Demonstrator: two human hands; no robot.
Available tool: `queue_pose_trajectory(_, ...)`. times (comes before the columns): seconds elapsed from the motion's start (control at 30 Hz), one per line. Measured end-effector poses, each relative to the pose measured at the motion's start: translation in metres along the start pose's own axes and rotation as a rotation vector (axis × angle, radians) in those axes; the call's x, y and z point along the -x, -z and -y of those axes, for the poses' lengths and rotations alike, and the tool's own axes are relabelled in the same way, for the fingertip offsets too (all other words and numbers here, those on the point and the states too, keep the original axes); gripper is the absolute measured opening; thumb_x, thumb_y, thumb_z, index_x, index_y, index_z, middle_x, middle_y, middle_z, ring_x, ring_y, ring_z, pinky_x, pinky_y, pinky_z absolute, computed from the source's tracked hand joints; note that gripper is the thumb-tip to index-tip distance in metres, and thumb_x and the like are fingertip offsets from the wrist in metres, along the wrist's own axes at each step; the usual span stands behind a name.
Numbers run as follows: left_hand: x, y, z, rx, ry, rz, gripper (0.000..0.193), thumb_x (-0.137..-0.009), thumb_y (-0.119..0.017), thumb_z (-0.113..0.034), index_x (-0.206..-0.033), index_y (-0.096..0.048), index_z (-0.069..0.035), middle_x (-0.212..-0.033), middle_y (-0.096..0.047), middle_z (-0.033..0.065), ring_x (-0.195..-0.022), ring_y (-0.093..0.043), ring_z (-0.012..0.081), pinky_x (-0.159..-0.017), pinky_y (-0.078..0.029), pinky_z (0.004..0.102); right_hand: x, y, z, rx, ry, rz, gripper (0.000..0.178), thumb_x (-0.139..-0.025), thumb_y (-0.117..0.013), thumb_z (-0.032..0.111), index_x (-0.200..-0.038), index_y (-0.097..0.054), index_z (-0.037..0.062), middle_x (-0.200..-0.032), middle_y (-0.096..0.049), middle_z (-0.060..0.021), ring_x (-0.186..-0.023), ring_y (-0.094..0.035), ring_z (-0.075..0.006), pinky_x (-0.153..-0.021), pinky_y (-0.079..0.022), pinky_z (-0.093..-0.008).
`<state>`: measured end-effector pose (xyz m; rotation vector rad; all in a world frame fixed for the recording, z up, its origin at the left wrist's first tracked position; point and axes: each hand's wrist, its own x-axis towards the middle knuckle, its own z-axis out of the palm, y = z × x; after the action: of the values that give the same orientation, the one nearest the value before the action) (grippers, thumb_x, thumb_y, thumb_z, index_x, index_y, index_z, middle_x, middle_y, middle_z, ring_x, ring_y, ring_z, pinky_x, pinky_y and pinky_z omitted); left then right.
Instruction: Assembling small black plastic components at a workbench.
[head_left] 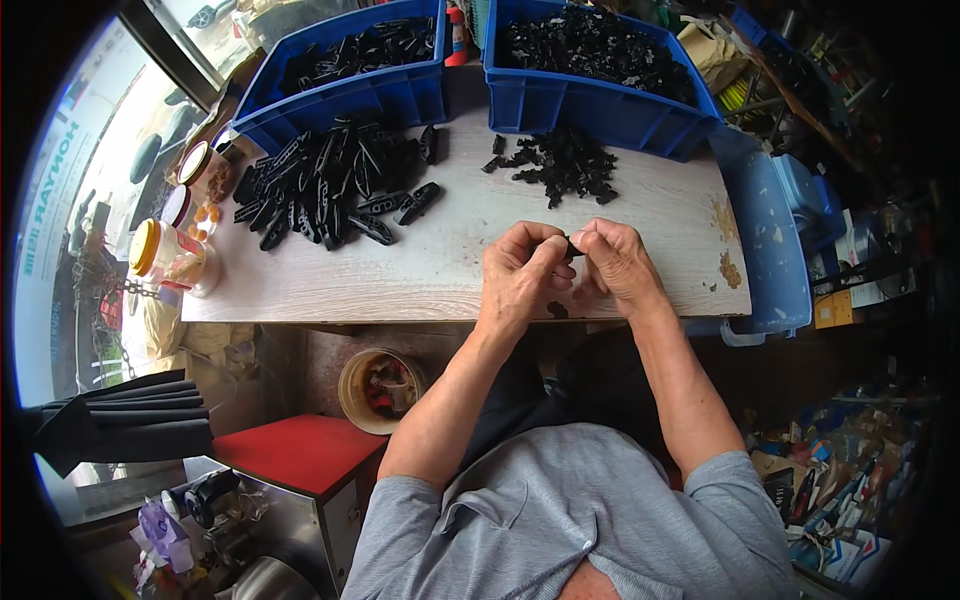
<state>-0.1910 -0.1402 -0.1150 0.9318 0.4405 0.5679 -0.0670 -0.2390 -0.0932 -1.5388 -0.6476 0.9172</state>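
Observation:
Above the table's near edge, my left hand and my right hand meet with their fingertips closed on a small black plastic part. The fingers cover most of it, so its full shape is hidden. Beyond my left hand lies a heap of long black plastic pieces with openings along them. A smaller heap of little black plastic clips rests straight ahead of my hands, in front of the right bin.
Two blue bins at the back, the left bin and right bin, hold black parts. Jars line the table's left edge. A blue tub adjoins the right side. A bucket stands below, beside a red-topped cabinet.

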Motion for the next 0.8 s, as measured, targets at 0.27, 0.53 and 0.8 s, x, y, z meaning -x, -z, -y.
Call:
queue_pose_trajectory(0.27, -0.076, 0.040, -0.015, -1.380, -0.903, -0.466, 0.023, -0.084, -0.068, -0.018, -0.103, -0.067, -0.006, -0.094, -0.067, 0.0129, -0.088, -0.063, 0.0314, -0.075, -0.050, 0.0420, 0.001, 0.025, -0.018, -0.353, 0.062, -0.140, 0.033, -0.094, -0.063, 0.039, -0.079, -0.055, 0.0098, -0.045, -0.042, -0.0010, -0.045, -0.054, -0.0173, -0.058, -0.061, -0.0486)
queue_pose_trajectory(0.53, -0.102, 0.050, -0.014, -1.642, -0.676, -0.396, 0.014, -0.077, -0.065, -0.011, -0.090, -0.066, -0.008, -0.092, -0.065, 0.0120, -0.090, -0.060, 0.0346, -0.075, -0.050, 0.0441, -0.002, 0.114, 0.003, -0.509, -0.011, -0.840, 0.039, -0.089, -0.064, 0.043, -0.090, -0.049, 0.0067, -0.045, -0.035, -0.0034, -0.050, -0.052, -0.0203, -0.070, -0.059, -0.0551)
queue_pose_trajectory(0.8, -0.082, 0.045, -0.012, -1.352, -0.861, -0.319, 0.026, -0.074, -0.065, 0.002, -0.097, -0.055, -0.006, -0.084, -0.061, 0.0143, -0.081, -0.060, 0.0348, -0.068, -0.048, 0.0466, 0.003, 0.120, -0.007, -0.381, -0.002, -0.783, 0.038, -0.087, -0.066, 0.039, -0.102, -0.057, 0.0060, -0.047, -0.037, -0.0018, -0.051, -0.054, -0.0178, -0.071, -0.060, -0.0491)
